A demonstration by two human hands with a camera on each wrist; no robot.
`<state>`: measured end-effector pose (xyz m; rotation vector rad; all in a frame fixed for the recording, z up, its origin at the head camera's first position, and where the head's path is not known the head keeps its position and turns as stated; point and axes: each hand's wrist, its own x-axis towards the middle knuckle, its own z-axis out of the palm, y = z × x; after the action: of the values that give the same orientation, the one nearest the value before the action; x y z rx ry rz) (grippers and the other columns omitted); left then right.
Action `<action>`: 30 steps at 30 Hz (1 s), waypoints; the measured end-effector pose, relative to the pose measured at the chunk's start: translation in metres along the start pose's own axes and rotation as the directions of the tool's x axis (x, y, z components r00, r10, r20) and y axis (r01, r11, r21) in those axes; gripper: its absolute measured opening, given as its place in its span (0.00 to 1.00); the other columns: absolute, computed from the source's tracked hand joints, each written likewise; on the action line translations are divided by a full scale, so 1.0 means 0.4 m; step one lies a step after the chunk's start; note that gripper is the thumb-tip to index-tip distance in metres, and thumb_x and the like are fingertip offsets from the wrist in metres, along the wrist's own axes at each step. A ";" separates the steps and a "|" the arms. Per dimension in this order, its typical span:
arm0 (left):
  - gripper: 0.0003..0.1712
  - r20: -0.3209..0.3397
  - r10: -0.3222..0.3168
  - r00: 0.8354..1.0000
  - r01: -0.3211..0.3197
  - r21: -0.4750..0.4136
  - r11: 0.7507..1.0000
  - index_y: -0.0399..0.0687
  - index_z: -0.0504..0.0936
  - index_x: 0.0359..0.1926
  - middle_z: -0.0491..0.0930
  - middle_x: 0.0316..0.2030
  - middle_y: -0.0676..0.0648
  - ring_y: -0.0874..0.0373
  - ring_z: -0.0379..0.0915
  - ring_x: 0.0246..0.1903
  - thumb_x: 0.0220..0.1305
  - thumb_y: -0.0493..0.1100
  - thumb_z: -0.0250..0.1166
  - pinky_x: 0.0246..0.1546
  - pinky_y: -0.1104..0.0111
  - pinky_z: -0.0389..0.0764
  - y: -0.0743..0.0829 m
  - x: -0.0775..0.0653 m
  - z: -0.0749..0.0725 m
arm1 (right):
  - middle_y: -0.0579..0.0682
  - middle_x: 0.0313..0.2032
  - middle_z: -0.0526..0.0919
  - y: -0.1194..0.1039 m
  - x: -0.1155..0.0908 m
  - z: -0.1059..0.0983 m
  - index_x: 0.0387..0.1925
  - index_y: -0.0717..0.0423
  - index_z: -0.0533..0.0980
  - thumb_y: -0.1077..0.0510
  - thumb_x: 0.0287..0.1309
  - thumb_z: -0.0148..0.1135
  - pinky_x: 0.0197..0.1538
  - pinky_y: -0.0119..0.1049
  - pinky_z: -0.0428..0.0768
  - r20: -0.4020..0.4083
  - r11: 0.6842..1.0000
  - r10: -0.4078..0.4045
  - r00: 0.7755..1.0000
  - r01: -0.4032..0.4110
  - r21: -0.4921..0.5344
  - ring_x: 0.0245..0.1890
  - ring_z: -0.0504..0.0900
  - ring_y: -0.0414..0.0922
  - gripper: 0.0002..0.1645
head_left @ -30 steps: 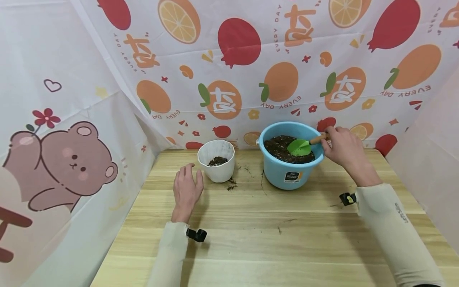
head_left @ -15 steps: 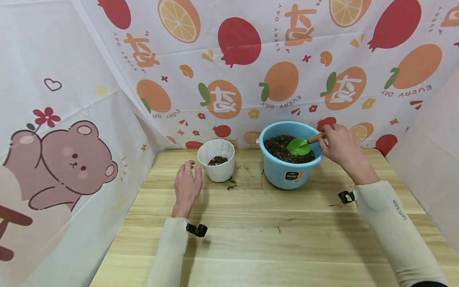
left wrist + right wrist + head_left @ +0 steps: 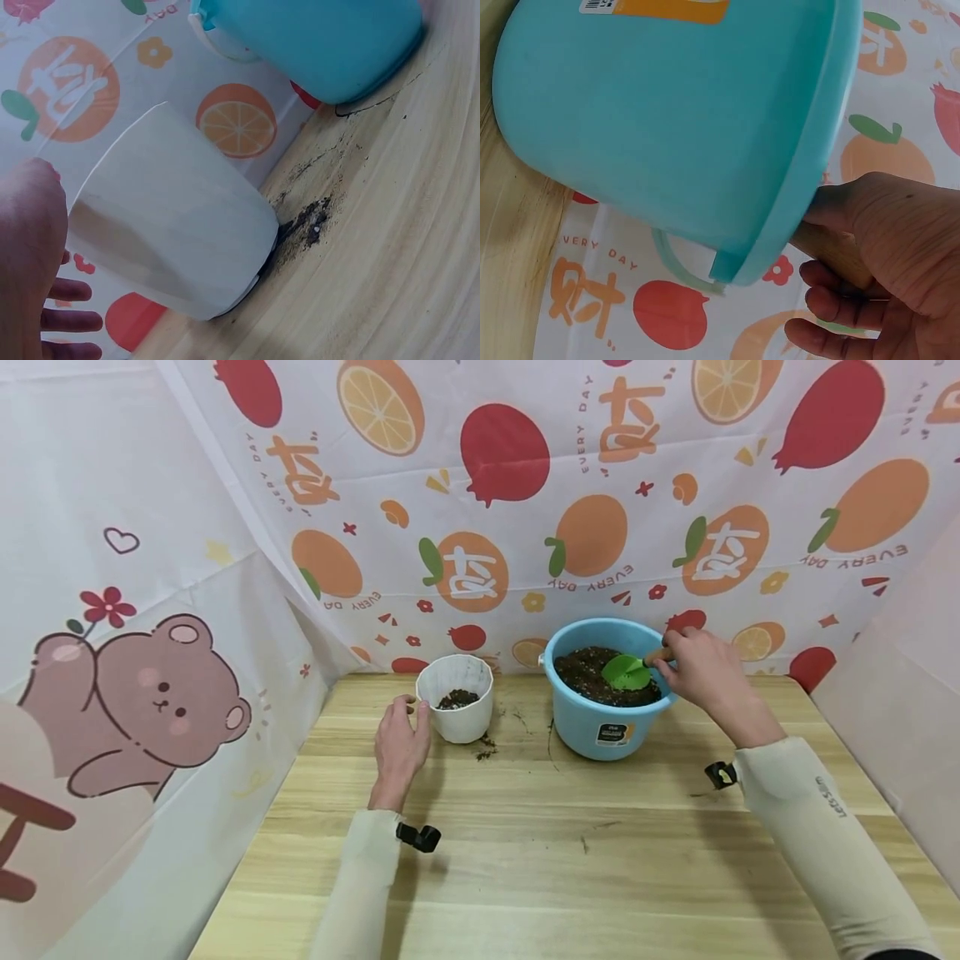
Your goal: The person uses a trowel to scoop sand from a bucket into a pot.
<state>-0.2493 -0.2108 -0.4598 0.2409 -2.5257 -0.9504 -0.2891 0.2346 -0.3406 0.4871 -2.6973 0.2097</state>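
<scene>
Trowel (image 3: 630, 672), green blade (image 3: 624, 673), wooden handle (image 3: 835, 258)

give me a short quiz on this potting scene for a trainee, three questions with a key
1. Multiple choice: which hand holds the trowel? A, the left; B, the right; C, both together.
2. True or false: the white flowerpot is filled to its brim with soil.
3. Fill in: in the head view, the trowel's green blade shows within the opening of the ____.

Key:
1. B; the right hand grips its wooden handle.
2. False; the soil lies well below the rim.
3. Blue bucket.
</scene>
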 end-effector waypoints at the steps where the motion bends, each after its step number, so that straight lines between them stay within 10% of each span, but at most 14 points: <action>1: 0.27 0.007 -0.001 1.000 0.001 -0.003 1.000 0.44 0.74 0.61 0.80 0.54 0.35 0.36 0.77 0.53 0.77 0.59 0.50 0.53 0.43 0.77 0.003 0.000 0.002 | 0.63 0.34 0.81 -0.001 0.000 0.002 0.41 0.66 0.79 0.57 0.59 0.70 0.26 0.51 0.79 0.000 1.000 -0.003 1.000 0.003 -0.005 0.30 0.80 0.57 0.16; 17: 0.35 0.061 -0.091 0.994 0.094 -0.051 0.994 0.43 0.71 0.61 0.79 0.53 0.37 0.39 0.77 0.50 0.74 0.68 0.47 0.51 0.47 0.77 0.017 0.014 0.025 | 0.54 0.23 0.80 -0.021 0.038 0.008 0.25 0.55 0.75 0.56 0.60 0.69 0.19 0.43 0.71 0.049 0.998 -0.039 0.998 0.041 -0.051 0.20 0.75 0.51 0.12; 30: 0.37 0.141 -0.252 0.957 0.278 -0.211 0.937 0.48 0.71 0.62 0.81 0.55 0.39 0.42 0.77 0.54 0.70 0.72 0.51 0.54 0.52 0.76 0.010 0.016 0.030 | 0.52 0.17 0.70 -0.051 0.066 0.002 0.18 0.55 0.72 0.55 0.61 0.68 0.18 0.40 0.68 0.154 0.996 0.010 0.988 0.005 -0.094 0.18 0.72 0.51 0.19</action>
<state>-0.2605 -0.2027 -0.4630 0.4791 -2.4946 -1.3861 -0.3047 0.2076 -0.3292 0.4898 -2.8429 0.0467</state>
